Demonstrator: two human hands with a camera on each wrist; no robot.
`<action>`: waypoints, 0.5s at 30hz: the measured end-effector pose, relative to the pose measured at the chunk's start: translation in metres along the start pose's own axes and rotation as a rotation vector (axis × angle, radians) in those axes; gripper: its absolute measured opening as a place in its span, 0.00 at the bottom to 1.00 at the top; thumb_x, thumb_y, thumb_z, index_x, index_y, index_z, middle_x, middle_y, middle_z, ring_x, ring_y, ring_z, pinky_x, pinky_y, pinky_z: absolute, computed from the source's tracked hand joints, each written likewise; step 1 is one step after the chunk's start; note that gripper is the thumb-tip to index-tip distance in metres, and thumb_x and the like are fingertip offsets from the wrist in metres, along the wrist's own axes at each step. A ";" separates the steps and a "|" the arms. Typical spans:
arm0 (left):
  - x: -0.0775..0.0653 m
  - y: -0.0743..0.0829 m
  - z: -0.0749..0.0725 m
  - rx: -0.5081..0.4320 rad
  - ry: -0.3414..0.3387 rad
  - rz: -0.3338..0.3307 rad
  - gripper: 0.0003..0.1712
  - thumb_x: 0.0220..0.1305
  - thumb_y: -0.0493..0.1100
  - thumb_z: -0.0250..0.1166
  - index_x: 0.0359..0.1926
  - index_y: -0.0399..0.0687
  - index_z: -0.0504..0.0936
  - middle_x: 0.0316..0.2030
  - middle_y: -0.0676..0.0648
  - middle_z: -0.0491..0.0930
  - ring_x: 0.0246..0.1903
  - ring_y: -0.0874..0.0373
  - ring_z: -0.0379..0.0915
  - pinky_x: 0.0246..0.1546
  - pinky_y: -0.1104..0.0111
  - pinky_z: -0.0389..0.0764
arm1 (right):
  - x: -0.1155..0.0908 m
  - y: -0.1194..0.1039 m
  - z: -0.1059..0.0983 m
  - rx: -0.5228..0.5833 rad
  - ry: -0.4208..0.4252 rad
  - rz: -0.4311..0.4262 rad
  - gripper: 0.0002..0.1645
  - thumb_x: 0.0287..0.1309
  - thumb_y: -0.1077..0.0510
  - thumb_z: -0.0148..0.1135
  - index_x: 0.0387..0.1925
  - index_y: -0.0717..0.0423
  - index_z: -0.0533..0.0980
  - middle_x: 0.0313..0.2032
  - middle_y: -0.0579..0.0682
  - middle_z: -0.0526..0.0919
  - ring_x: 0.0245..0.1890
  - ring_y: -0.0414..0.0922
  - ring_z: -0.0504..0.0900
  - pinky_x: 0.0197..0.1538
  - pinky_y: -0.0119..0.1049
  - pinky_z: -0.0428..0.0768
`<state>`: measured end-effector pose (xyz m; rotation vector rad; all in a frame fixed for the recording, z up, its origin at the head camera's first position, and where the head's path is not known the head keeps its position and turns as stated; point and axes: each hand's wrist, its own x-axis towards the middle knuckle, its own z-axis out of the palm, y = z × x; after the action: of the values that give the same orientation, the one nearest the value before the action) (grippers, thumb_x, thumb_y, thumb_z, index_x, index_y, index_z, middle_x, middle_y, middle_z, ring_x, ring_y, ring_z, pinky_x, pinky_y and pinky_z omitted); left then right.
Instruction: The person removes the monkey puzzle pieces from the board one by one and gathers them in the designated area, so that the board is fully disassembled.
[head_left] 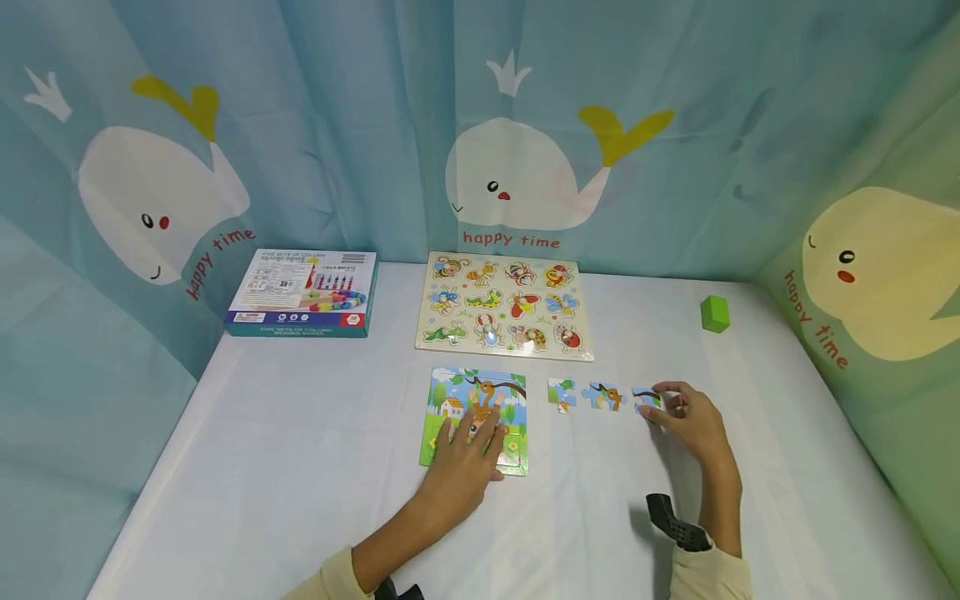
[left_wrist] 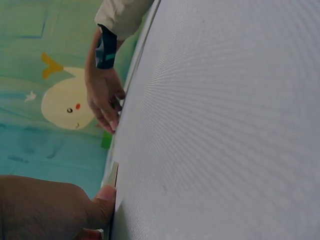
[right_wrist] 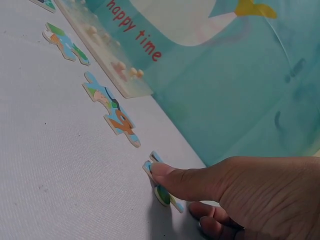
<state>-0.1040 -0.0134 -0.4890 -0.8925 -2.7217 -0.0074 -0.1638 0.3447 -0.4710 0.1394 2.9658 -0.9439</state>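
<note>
Puzzle pieces dot white cloth before curtains, right hand pinching one, left hand spread over a puzzle.

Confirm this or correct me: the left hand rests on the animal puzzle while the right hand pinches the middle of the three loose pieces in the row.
Not quite: the right hand pinches the rightmost piece of the row, not the middle piece, as the head view shows. The left hand does rest on the animal puzzle.
</note>
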 end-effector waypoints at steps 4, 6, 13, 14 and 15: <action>0.000 0.000 0.001 0.010 0.000 -0.001 0.35 0.53 0.50 0.75 0.62 0.47 0.77 0.66 0.44 0.71 0.60 0.41 0.72 0.52 0.46 0.79 | 0.000 0.000 0.000 0.003 0.001 -0.004 0.29 0.57 0.52 0.69 0.54 0.66 0.73 0.38 0.66 0.80 0.38 0.51 0.77 0.32 0.35 0.71; 0.000 0.000 0.001 0.009 -0.001 -0.001 0.35 0.53 0.51 0.75 0.62 0.47 0.77 0.66 0.44 0.71 0.60 0.41 0.72 0.52 0.46 0.78 | 0.001 0.000 0.000 -0.001 0.001 -0.004 0.29 0.57 0.51 0.69 0.54 0.65 0.73 0.39 0.66 0.80 0.38 0.51 0.76 0.32 0.35 0.71; 0.000 0.000 0.002 0.000 -0.001 0.000 0.35 0.53 0.50 0.75 0.62 0.47 0.77 0.66 0.44 0.71 0.60 0.41 0.72 0.52 0.46 0.78 | 0.001 0.000 0.000 0.000 -0.002 -0.005 0.30 0.58 0.50 0.69 0.54 0.65 0.73 0.39 0.67 0.80 0.38 0.52 0.76 0.32 0.35 0.71; 0.000 0.000 0.002 0.001 0.001 -0.001 0.35 0.54 0.50 0.74 0.62 0.47 0.77 0.66 0.44 0.71 0.60 0.41 0.72 0.52 0.46 0.78 | 0.000 0.000 0.000 0.002 -0.005 -0.002 0.30 0.58 0.50 0.68 0.55 0.65 0.73 0.40 0.67 0.80 0.38 0.52 0.76 0.33 0.35 0.71; 0.000 0.000 0.001 0.002 0.002 -0.002 0.34 0.54 0.50 0.74 0.62 0.47 0.77 0.66 0.44 0.71 0.60 0.41 0.72 0.52 0.46 0.78 | 0.000 0.001 0.000 0.002 -0.006 0.001 0.29 0.59 0.50 0.68 0.55 0.65 0.72 0.40 0.67 0.80 0.38 0.52 0.76 0.33 0.35 0.71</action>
<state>-0.1041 -0.0134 -0.4903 -0.8887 -2.7200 -0.0067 -0.1638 0.3455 -0.4710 0.1377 2.9595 -0.9462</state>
